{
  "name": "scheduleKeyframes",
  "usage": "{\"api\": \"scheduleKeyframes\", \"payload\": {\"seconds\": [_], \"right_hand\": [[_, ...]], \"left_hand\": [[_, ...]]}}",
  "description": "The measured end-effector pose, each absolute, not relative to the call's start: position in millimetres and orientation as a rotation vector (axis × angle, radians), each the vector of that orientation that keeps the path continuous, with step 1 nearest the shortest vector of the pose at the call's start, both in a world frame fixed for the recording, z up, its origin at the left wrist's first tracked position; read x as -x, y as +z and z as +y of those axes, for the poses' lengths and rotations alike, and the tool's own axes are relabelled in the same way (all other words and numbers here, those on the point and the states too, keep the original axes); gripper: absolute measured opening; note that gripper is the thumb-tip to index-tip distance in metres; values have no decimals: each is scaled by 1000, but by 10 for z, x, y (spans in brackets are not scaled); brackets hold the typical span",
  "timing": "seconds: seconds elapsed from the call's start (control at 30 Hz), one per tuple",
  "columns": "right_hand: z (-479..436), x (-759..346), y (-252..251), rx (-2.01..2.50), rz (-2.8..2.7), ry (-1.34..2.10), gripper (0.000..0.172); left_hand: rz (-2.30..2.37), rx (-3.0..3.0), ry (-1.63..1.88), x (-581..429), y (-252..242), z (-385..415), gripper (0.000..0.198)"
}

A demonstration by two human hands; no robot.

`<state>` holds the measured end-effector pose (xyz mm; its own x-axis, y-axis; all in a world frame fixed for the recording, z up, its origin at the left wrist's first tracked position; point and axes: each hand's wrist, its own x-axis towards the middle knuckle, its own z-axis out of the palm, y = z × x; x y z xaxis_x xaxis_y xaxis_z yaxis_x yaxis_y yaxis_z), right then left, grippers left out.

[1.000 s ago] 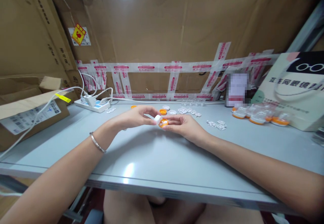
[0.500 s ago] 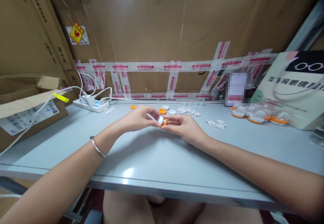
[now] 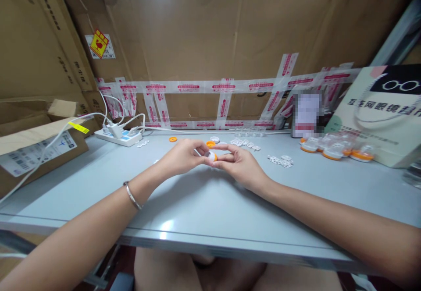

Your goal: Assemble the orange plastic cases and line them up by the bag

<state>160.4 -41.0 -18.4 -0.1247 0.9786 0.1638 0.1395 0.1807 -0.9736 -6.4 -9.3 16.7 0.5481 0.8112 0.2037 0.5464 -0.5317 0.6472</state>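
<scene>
Above the middle of the table, my left hand (image 3: 184,157) and my right hand (image 3: 244,164) meet fingertip to fingertip. Pinched between them is a small round white-and-orange plastic piece (image 3: 214,156), its white side toward my left fingers and its orange rim toward my right. Fingers partly cover it, so its full shape is hidden. Just behind lie an orange ring-shaped cap (image 3: 210,144) and a white round cap (image 3: 215,139). Another white round part (image 3: 223,143) is partly covered by my right fingers.
White dotted pieces (image 3: 280,161) lie to the right, with clear-domed orange-based parts (image 3: 333,150) beyond them. An orange cap (image 3: 173,139) and a power strip (image 3: 123,138) are at the left. A phone-like object (image 3: 307,115), bag (image 3: 378,115) and cardboard boxes (image 3: 197,37) stand behind.
The white and orange portions of the held piece now sit closer together, and its orange shows less. My left hand and wrist have shifted slightly right, uncovering a small white bit on the table.
</scene>
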Motion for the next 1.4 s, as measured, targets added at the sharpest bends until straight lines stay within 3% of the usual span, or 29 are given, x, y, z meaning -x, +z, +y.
{"api": "scheduleKeyframes", "payload": {"seconds": [0.43,0.83,1.13,1.4], "right_hand": [[-425,-1623,-115,1109,-1376,1140,35],[-346,-1648,-165,1053,-1477,1252,42],[-353,-1638,-170,1071,-1474,1257,40],[-388,-1597,-122,1108,-1412,1251,32]], "left_hand": [[857,-2576,783,69,187,-94,13],[914,-1945,737,43,156,-21,25],[920,-2139,608,86,192,-38,26],[910,-2338,657,67,163,-59,15]]}}
